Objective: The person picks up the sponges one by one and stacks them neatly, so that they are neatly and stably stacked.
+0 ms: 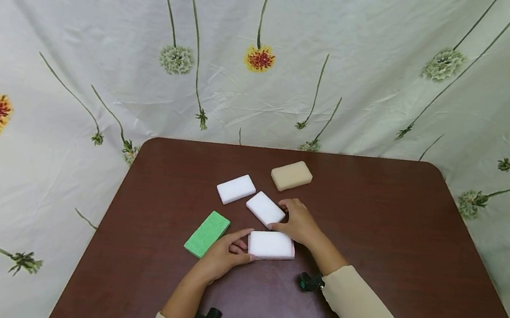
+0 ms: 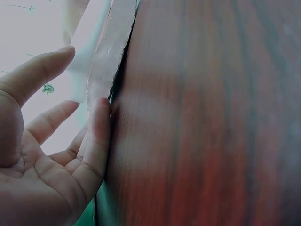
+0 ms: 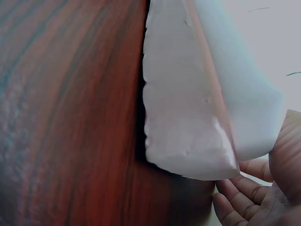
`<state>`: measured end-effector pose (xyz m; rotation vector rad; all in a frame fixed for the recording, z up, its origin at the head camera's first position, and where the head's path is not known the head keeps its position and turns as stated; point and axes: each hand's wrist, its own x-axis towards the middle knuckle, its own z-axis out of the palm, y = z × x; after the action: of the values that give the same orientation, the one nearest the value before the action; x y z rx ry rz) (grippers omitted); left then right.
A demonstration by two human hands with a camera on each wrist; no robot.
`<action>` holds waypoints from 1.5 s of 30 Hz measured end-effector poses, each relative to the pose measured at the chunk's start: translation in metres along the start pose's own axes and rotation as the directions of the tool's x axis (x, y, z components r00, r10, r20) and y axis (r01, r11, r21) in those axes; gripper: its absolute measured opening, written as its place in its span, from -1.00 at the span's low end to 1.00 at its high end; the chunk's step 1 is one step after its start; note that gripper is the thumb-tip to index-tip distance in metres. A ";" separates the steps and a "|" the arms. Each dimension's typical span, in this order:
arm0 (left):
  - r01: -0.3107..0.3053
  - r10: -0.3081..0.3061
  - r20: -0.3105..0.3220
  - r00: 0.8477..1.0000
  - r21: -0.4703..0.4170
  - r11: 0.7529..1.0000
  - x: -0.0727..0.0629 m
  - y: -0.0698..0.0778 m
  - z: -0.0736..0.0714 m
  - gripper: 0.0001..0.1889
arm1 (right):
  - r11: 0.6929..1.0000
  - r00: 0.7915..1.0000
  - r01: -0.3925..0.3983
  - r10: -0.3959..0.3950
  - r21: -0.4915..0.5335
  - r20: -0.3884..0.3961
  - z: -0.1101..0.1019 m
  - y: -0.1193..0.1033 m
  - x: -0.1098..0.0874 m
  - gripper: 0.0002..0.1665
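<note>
A white sponge (image 1: 271, 245) lies on a pinkish-white block (image 3: 181, 94) with a wavy lower edge, near the middle of the table. My left hand (image 1: 222, 254) holds this stack at its left end, thumb at the near corner and index finger at the far one. Just behind the stack is a second white sponge (image 1: 265, 209), lying aslant. My right hand (image 1: 297, 222) pinches its right end between thumb and fingers. In the right wrist view the stack hides part of that hand. A green sponge (image 1: 207, 234) sits beside the left hand.
A third white sponge (image 1: 236, 189) and a beige sponge (image 1: 291, 175) lie farther back on the dark brown table (image 1: 373, 212). Behind the table's far edge hangs a flowered white cloth (image 1: 224, 96). Both wrists wear black devices.
</note>
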<state>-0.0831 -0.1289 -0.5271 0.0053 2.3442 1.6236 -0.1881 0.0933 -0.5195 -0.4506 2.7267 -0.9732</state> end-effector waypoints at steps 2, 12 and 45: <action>0.010 -0.010 -0.006 1.000 0.001 1.000 0.001 0.000 0.001 -0.29 | 1.000 1.000 0.005 -0.005 -0.018 0.005 0.000 -0.001 0.001 -0.16; -0.004 0.004 0.012 1.000 -0.005 1.000 -0.001 0.000 -0.001 -0.28 | 1.000 0.999 -0.003 0.003 0.003 0.037 -0.006 0.000 -0.001 -0.26; 0.017 -0.017 0.044 0.999 -0.007 1.000 0.002 -0.003 -0.003 -0.26 | 0.978 1.000 -0.014 0.008 0.207 0.029 -0.012 0.018 -0.008 -0.37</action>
<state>-0.0849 -0.1331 -0.5296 0.0192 2.2990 1.6082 -0.1881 0.1161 -0.5207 -0.4075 2.5637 -1.2229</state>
